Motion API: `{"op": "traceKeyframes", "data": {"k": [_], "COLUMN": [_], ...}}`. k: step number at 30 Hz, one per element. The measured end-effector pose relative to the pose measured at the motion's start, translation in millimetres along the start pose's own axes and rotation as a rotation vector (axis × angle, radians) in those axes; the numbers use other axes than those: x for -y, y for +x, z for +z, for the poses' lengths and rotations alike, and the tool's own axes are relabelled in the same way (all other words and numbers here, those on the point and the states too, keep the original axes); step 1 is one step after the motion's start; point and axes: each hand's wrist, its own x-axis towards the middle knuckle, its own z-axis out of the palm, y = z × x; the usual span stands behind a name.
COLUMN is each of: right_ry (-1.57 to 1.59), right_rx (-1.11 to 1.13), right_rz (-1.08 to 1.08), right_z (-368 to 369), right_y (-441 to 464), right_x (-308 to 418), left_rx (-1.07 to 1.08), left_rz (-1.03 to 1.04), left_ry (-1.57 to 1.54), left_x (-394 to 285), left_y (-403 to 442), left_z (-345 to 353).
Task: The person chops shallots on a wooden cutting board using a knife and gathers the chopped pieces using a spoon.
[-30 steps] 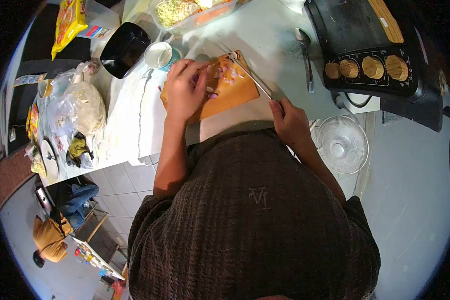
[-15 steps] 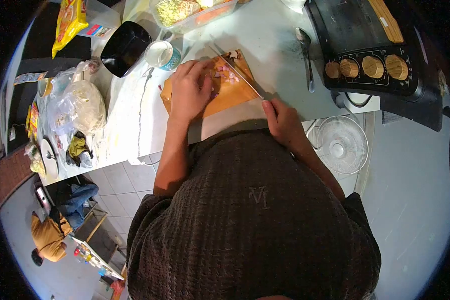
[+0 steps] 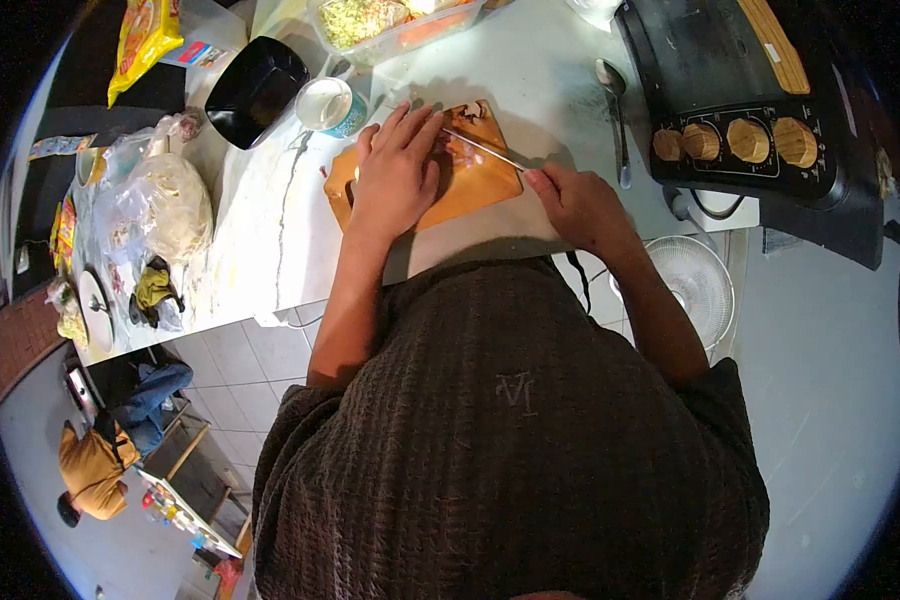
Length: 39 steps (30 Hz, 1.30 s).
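My right hand (image 3: 585, 208) is closed around the handle of a knife (image 3: 488, 150), whose blade lies slantwise over a wooden cutting board (image 3: 475, 190). My left hand (image 3: 398, 170) rests over the left part of the board, fingers stretched out and slightly apart. Its fingertips are close to the knife's tip; whether they touch it I cannot tell. Small pinkish chopped pieces (image 3: 460, 153) lie by the blade, partly hidden by it. Some dark brownish scraps (image 3: 473, 111) sit at the board's far corner.
Beyond my left hand stand a cup (image 3: 325, 105), a black bowl (image 3: 255, 92) and a clear food container (image 3: 400, 40). A spoon (image 3: 615, 120) lies right, beside a black cooker with wooden knobs (image 3: 748, 138). Plastic bags (image 3: 165, 205) are at left. A fan (image 3: 690, 290) stands below; another person (image 3: 95, 470) sits behind.
The knife has turned to a flatter angle and its tip is nearer my left fingers. My left fingers have straightened and spread from a curled pose. My right hand has shifted slightly up and right.
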Motion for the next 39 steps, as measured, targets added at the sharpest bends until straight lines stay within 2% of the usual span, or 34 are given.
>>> {"op": "traceKeyframes", "data": {"k": [4, 7, 9, 12, 16, 21, 28, 31, 36, 39], "right_ry": [-0.004, 0.057, 0.01, 0.075, 0.047, 0.035, 0.089, 0.083, 0.065, 0.081], "right_rx": [0.026, -0.085, 0.028, 0.052, 0.076, -0.054, -0.008, 0.007, 0.009, -0.021], "right_rz": [0.023, -0.014, 0.05, 0.077, 0.086, 0.017, 0.038, 0.042, 0.113, 0.08], "right_z": [8.6, 25.7, 20.7, 6.0, -1.9, 22.6, 7.9, 5.9, 29.0, 24.7], "right_y": [0.7, 2.1, 3.7, 5.1, 2.3, 0.1, 1.4, -4.1, -6.4, -6.3], "right_x": [-3.7, -11.0, -10.5, -4.4, 0.0, -4.8, -1.5, 3.3, 1.4, 0.7], "left_rx": [0.001, -0.01, -0.043, -0.019, -0.025, -0.019, -0.021, 0.045, -0.04, -0.008], "left_rz": [0.003, 0.025, 0.018, 0.017, 0.0, -0.007, 0.012, -0.014, 0.021, 0.014], "left_ry": [0.018, 0.017, -0.003, 0.078, 0.031, 0.047, 0.036, -0.045, -0.049, -0.008], "left_x": [-0.2, 1.3, 0.6, -0.5, -6.6, -3.7, -2.9, -4.7, -2.4, -2.7], "left_y": [-0.7, -1.4, -1.1, 0.1, -2.6, -4.4, -1.5, -3.9, -2.5, -1.8], "left_z": [-0.4, 4.1, 9.1, 5.4, -1.9, 3.9, 0.5, -2.4, 5.6, 3.7]}}
